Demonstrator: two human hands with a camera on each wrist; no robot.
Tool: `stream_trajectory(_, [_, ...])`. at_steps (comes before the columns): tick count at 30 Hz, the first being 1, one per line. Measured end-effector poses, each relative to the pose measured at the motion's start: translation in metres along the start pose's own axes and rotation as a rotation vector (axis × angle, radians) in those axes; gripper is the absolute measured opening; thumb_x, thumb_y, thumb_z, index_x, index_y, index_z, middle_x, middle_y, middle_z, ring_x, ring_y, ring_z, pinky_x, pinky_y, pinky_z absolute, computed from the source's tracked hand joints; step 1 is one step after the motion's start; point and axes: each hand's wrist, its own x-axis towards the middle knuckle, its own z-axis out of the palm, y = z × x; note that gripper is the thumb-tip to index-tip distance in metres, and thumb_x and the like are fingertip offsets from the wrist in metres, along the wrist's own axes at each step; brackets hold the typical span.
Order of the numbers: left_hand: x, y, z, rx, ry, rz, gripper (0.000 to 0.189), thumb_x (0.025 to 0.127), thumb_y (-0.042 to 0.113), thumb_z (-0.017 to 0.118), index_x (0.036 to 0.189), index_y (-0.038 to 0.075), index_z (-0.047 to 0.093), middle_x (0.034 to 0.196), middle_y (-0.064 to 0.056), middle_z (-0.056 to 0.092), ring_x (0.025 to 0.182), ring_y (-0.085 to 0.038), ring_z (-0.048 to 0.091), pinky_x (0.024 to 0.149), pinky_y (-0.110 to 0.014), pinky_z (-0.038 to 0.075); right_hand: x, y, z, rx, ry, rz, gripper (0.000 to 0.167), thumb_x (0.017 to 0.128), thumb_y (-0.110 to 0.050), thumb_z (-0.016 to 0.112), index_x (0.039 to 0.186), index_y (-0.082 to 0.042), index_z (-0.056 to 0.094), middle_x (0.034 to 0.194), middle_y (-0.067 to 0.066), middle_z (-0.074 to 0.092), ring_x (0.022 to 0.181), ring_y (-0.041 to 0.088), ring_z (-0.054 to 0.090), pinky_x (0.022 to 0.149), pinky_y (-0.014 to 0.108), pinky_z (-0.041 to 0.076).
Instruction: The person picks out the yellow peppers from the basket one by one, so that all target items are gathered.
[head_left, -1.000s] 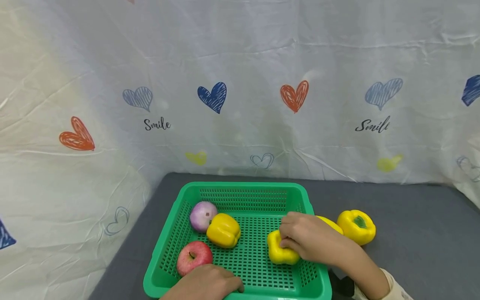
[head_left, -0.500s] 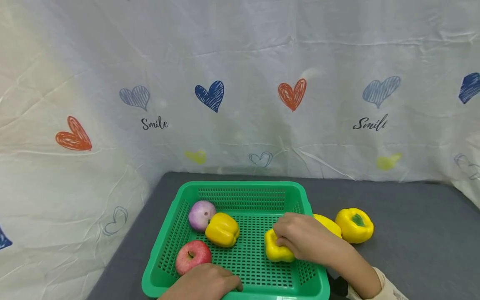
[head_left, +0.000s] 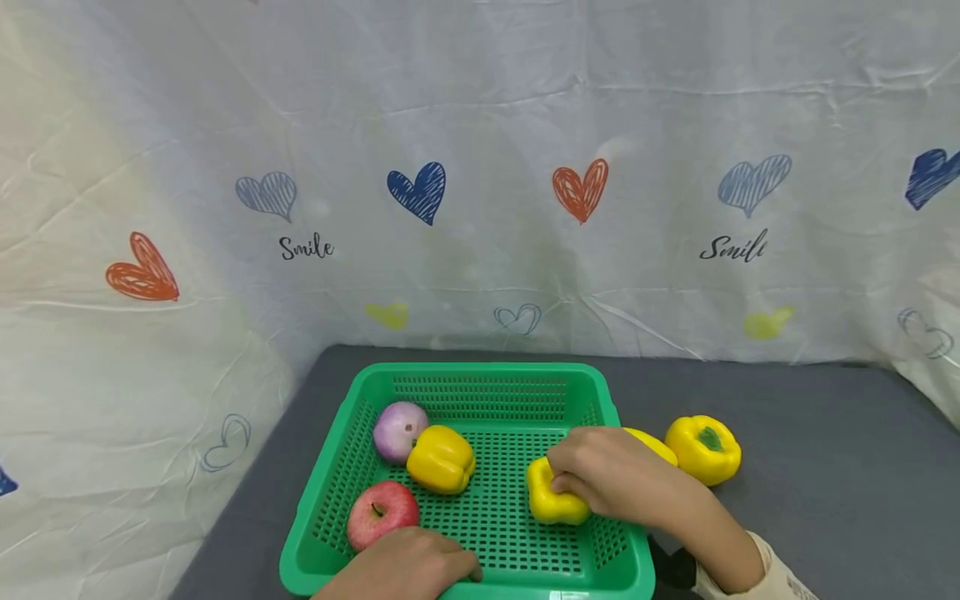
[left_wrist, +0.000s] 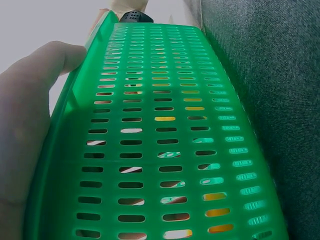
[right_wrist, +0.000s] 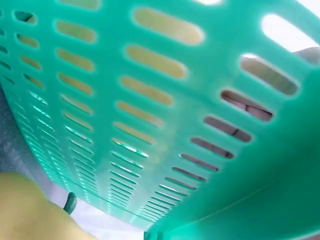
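Observation:
A green perforated plastic basket (head_left: 495,591) stands on the dark tabletop. Over its near rim lies my left hand (head_left: 408,567), its fingertips reaching inside; the left wrist view has the thumb (left_wrist: 62,56) along the outside of that rim. My right hand (head_left: 611,475) reaches over the basket's right wall and holds a yellow bell pepper (head_left: 553,498) low inside, partly covered by the fingers. To the left in the basket sit a purple onion (head_left: 401,431), another yellow bell pepper (head_left: 441,460) and a red apple (head_left: 382,514), the apple close to my left hand.
Right of the basket, a yellow bell pepper (head_left: 702,450) with a green stem stands on the dark cloth (head_left: 825,483). Next to it is another yellow piece (head_left: 654,446), partly hidden behind my right arm. A white curtain (head_left: 480,267) printed with hearts hangs behind and to the left.
Everything in the head view has shifted slightly left together. Within the basket, both hands and the produce keep nearly the same places.

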Motion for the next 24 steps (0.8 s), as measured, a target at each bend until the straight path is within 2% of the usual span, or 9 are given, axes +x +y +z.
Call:
stream_trajectory(5, [0.001,0.000,-0.001,-0.003,0.000,0.002,0.042,0.097,0.057,0.053,0.097,0.020,0.072,0.090,0.018,0.064,0.075,0.008,0.054,0.069,-0.013,0.045,-0.001,-0.002,-0.005,-0.017,-0.008,-0.004,0.037,0.095,-0.019,0.070,0.071,-0.025,0.043,0.064,-0.016,0.028,0.061,0.001,0.032,0.056,0.020,0.033])
stream_trajectory(9, [0.000,0.001,-0.001,0.007,-0.003,-0.004,0.042,0.097,0.057,0.053,0.097,0.020,0.072,0.090,0.018,0.064,0.075,0.008,0.053,0.068,-0.012,0.045,-0.004,-0.003,-0.010,-0.008,0.016,-0.023,0.036,0.094,-0.019,0.071,0.071,-0.027,0.044,0.065,-0.019,0.029,0.062,0.000,0.033,0.056,0.019,0.034])
stream_trajectory(16, [0.000,0.001,-0.001,-0.012,-0.001,-0.003,0.042,0.096,0.058,0.054,0.097,0.020,0.071,0.090,0.018,0.064,0.075,0.008,0.053,0.069,-0.013,0.045,-0.012,-0.003,-0.025,0.025,0.129,-0.086,0.020,0.092,-0.016,0.073,0.084,-0.025,0.057,0.074,-0.020,0.042,0.068,0.000,0.039,0.059,0.017,0.038])
stream_trajectory(24, [-0.001,0.001,0.000,-0.006,0.021,0.024,0.041,0.096,0.057,0.054,0.096,0.020,0.071,0.088,0.018,0.064,0.075,0.008,0.053,0.070,-0.012,0.045,-0.021,-0.001,-0.040,0.027,0.253,-0.140,0.020,0.091,-0.007,0.072,0.093,-0.021,0.058,0.082,-0.015,0.050,0.072,0.001,0.044,0.063,0.012,0.039])
